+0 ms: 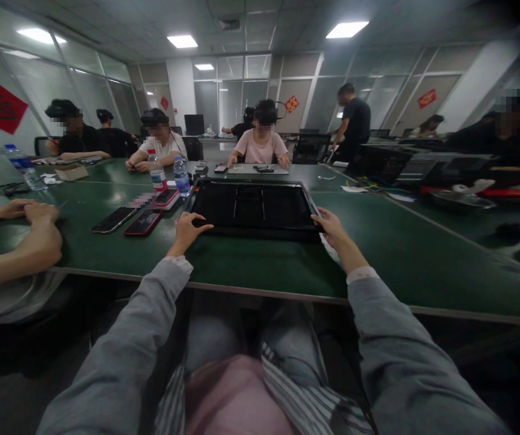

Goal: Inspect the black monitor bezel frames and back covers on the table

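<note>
While the left hand point(189, 231) grips the near left corner of the black frame point(249, 210), thumb and forefinger curled about its rim, the right hand point(331, 229) has hold of the near right corner. The frame lies roughly flat over the green table point(260, 263), squarely between the two hands, its inside too dark to read in detail; whether it rests fully or is tipped a little, I cannot tell. Beside its near right corner a white scrap point(330, 246) pokes out. The step in hand looks to be steadying or shifting the frame, and moving it would call for both hands to work evenly, so that neither end drags or twists. Left of the frame lies a red phone point(143, 222), with a dark phone point(113, 220) farther left. Near its far left corner stand a blue-labelled bottle point(182, 178) and a red-capped bottle point(157, 175). Beyond the frame, across the table, a person in pink point(262, 144) has both arms toward a pale mat point(240, 170).
</note>
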Motion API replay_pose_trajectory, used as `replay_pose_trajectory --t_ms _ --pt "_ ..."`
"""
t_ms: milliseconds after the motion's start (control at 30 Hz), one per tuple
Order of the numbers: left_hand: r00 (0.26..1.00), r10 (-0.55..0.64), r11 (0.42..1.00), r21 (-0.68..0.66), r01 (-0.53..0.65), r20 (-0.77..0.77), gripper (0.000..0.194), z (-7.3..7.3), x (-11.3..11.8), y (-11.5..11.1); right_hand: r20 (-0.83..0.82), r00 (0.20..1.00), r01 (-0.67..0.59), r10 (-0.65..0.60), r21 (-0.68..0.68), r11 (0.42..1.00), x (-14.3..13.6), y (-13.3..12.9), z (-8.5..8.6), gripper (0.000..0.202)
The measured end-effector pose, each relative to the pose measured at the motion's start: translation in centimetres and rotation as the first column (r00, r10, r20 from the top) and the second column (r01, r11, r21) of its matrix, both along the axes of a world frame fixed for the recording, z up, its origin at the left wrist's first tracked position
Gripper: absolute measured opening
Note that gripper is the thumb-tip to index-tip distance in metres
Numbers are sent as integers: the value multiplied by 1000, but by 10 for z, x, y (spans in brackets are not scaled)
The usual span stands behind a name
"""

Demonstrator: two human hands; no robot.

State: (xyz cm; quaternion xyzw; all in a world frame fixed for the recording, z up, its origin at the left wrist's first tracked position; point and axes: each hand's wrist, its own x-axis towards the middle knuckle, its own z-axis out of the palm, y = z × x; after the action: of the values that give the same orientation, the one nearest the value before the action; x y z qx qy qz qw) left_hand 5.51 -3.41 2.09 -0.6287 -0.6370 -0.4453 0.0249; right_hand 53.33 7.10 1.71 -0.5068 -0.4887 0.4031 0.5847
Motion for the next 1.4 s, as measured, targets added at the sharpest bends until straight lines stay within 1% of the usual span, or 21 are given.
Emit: replay_pose_trajectory --t_ms 100,200,267,367,467,533,600,667,733,833,900,967,1033,1133,1233,1400 --pt "1000 -18 999 -45 17 -15 34 -1 -1 2 118 990 62 -71 82 995 -2 3 -6 53" --pt "998 -58 993 -106 53 -38 33 -5 -2 6 233 962 93 -139 198 976 1 3 -12 54" --pt "996 -76 987 -148 69 -46 35 -8 -3 10 329 923 114 -199 259 959 4 2 -16 52" --pt "995 -86 982 -174 75 -55 36 -12 -4 12 465 845 145 -265 276 950 6 -2 -21 50" --pt "992 -108 978 -184 94 -67 34 -13 -4 11 528 800 178 -286 247 953 4 -5 -23 49" --pt "988 -132 975 -191 115 -79 32 -12 -3 9 534 793 191 -294 239 952 1 -7 -23 47" --pt "989 -123 980 -168 108 -81 31 -11 -2 8 528 793 202 -305 244 948 -1 -7 -23 44" --pt "998 -55 991 -121 49 -42 33 -10 -3 11 521 794 210 -314 249 945 -2 -6 -24 42" --pt "998 43 995 -97 -37 54 44 -11 -7 17 520 792 214 -319 254 943 -2 -4 -25 42" --pt "963 149 981 -157 -115 226 57 -17 -19 31 558 757 226 -341 265 937 -2 -1 -26 43" --pt "944 157 975 -199 -101 291 58 -21 -27 41 585 731 232 -351 270 934 -1 0 -28 43" --pt "933 158 973 -210 -92 324 53 -25 -33 48 597 724 232 -345 261 937 0 2 -29 43" --pt "920 168 975 -199 -101 355 49 -28 -37 53 588 736 244 -336 233 941 2 5 -32 43" --pt "895 170 980 -169 -108 413 46 -30 -38 55 533 783 273 -321 168 947 7 10 -37 40" --pt "893 184 978 -171 -123 411 48 -29 -37 53 459 827 294 -324 137 946 11 14 -42 38" --pt "935 195 969 -208 -136 296 41 -24 -33 45 438 838 285 -325 155 946 14 17 -46 36"
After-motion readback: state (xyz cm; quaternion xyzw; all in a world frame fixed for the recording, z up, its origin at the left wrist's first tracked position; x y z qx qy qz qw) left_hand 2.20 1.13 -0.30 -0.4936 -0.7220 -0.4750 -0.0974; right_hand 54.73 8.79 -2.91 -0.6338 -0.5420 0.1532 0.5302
